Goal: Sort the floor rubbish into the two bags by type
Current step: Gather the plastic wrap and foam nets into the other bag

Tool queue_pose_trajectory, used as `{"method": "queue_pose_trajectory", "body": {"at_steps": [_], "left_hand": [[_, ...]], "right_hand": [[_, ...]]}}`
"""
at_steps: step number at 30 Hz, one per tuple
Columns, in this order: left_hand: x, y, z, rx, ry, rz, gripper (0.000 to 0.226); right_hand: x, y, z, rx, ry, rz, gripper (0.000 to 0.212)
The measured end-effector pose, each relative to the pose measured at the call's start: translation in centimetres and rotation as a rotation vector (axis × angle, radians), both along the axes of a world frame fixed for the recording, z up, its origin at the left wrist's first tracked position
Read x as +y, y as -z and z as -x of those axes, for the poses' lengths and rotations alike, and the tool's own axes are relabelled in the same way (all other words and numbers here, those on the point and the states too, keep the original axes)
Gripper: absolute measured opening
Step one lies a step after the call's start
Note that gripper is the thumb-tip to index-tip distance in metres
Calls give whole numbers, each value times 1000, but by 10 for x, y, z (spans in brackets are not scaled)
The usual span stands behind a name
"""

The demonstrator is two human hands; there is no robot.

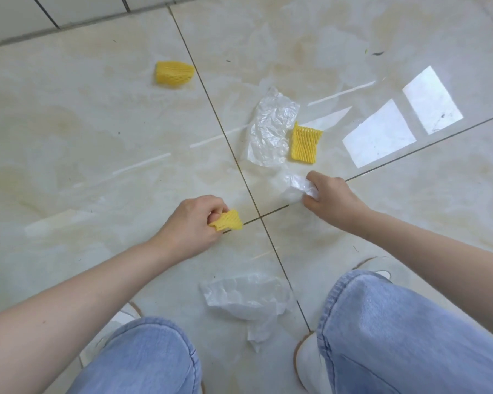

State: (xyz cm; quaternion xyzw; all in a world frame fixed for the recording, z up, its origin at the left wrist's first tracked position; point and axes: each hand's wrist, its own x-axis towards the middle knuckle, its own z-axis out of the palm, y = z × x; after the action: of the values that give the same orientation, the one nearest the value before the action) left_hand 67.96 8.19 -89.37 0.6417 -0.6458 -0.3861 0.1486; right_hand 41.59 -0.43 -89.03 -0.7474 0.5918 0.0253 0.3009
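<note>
My left hand pinches a yellow foam net just above the glossy floor. My right hand grips a crumpled clear plastic film at floor level. Beyond it a larger clear plastic sheet lies flat, with a second yellow foam net touching its right edge. A third yellow foam net lies alone at the far left. Another crumpled clear plastic sheet lies between my knees. No bag is in view.
My two knees in blue jeans and white shoes fill the bottom of the view. A white tiled wall runs along the top left. Bright window reflections mark the floor at the right.
</note>
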Motion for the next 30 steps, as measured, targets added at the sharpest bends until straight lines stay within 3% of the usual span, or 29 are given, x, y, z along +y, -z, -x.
{"method": "queue_pose_trajectory", "body": {"at_steps": [3,7,9,13,17,22,24,28,30], "left_hand": [[9,-14,18,14,94,-15,15],[37,-18,49,-156,440,-24,30],[49,-14,59,-213,624,46,40],[68,2,61,-345,884,53,35],[75,12,54,-398,947,0,46],[73,26,38,-427,973,92,64],[73,31,35,-437,963,181,59],[69,29,37,-398,836,359,21],[65,30,37,-402,807,408,32]], "right_hand": [[-4,-3,-3,-63,15,5,14],[-11,-6,-6,-140,49,16,20],[-17,-6,-7,-144,73,7,28],[-34,-3,-7,-58,88,-138,55],[-44,3,-3,41,63,-230,72],[-37,6,-1,169,28,-118,55],[-32,6,0,222,-1,-92,49],[-24,10,2,292,-7,-56,40],[-21,12,1,321,-33,-20,38]]}}
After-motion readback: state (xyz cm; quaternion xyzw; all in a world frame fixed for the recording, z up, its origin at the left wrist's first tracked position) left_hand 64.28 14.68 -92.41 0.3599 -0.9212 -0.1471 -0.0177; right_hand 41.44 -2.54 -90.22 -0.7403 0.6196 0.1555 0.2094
